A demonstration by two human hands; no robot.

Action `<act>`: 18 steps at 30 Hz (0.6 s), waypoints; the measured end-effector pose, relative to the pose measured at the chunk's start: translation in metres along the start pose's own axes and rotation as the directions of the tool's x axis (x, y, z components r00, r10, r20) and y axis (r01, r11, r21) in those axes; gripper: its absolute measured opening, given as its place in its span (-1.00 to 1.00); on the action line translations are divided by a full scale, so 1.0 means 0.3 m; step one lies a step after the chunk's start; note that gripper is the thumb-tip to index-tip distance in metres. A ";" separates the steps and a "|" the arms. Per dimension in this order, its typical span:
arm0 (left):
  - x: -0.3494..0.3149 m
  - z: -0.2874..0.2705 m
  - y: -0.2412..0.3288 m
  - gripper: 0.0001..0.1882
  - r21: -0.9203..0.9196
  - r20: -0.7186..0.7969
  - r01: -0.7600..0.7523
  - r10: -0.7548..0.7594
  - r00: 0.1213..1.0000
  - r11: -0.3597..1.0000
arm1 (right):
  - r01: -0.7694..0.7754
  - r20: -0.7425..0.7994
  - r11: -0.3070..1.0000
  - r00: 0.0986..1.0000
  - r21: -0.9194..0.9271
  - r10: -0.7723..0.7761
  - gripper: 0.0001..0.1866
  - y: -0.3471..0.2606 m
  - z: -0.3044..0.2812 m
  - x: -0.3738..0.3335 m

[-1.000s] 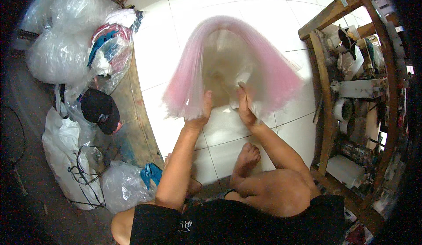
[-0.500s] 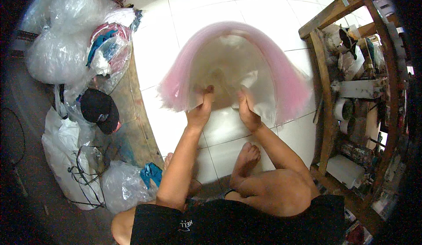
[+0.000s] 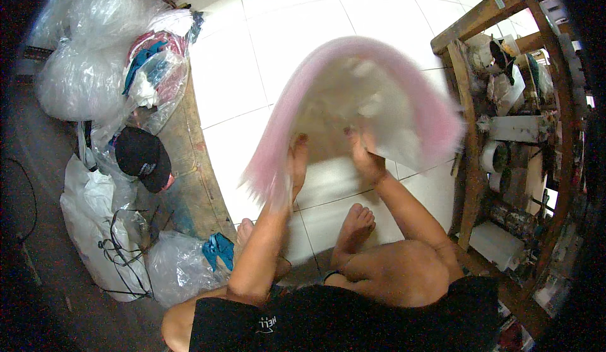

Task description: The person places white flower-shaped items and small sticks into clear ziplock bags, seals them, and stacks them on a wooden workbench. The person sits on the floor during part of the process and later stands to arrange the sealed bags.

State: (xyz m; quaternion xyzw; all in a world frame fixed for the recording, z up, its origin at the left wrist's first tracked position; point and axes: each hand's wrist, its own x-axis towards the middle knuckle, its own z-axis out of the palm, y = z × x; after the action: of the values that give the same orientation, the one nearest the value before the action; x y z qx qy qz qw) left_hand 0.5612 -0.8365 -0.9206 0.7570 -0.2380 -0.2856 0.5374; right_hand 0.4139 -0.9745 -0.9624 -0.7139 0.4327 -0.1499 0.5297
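The white tiled floor [image 3: 221, 74] is underlying the whole work area. A wooden rack [image 3: 466, 163] is standing along its right edge. Clear plastic bags [image 3: 82, 87] are lying beyond its left edge. Between these edges, over the middle of the floor, a pink-edged film stack [image 3: 385, 103] is arching away from the person; whether it is touching the tiles cannot be determined. A black cap [image 3: 140, 155] is resting outside the left edge, well apart from the stack.

The left hand [image 3: 298, 169] is standing at the arch's left inner side, fingers loosely extended. The right hand [image 3: 367, 156] is bending against the right inner side. Blur is hiding the contacts, so whether either is grasping or merely supporting cannot be told. The separated hands are probably letting the flexible layers bow without creasing.

Compared with half a second ago, the right pink end is reaching nearer the rack, the left end is hanging lower, and the cap is occupying the same place.
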 end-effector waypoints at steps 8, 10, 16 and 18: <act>0.032 0.001 0.027 -0.50 0.264 -0.044 -0.168 0.186 0.982 0.950 | 0.048 -0.139 0.991 0.988 -0.122 -0.065 -0.47 -0.064 0.048 0.014; 0.043 0.015 -0.051 -0.51 0.249 -0.109 -0.120 0.151 0.982 0.961 | 0.091 -0.215 0.991 0.970 -0.093 -0.109 -0.50 -0.038 0.069 0.033; -0.019 0.027 0.051 -0.33 0.117 -0.165 0.099 -0.079 0.983 0.988 | 0.060 -0.136 0.998 0.989 -0.021 -0.062 -0.54 0.089 0.076 -0.005; -0.013 0.046 0.039 -0.37 0.103 -0.214 -0.010 0.032 0.976 0.995 | 0.075 -0.128 0.996 0.988 -0.048 -0.081 -0.54 0.123 0.090 -0.021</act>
State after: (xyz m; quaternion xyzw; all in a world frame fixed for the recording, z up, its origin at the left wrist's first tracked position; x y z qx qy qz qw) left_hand 0.5483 -0.8469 -0.9124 0.8072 -0.2006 -0.1835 0.5239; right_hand 0.4115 -0.9550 -1.0042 -0.7302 0.4412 -0.2074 0.4787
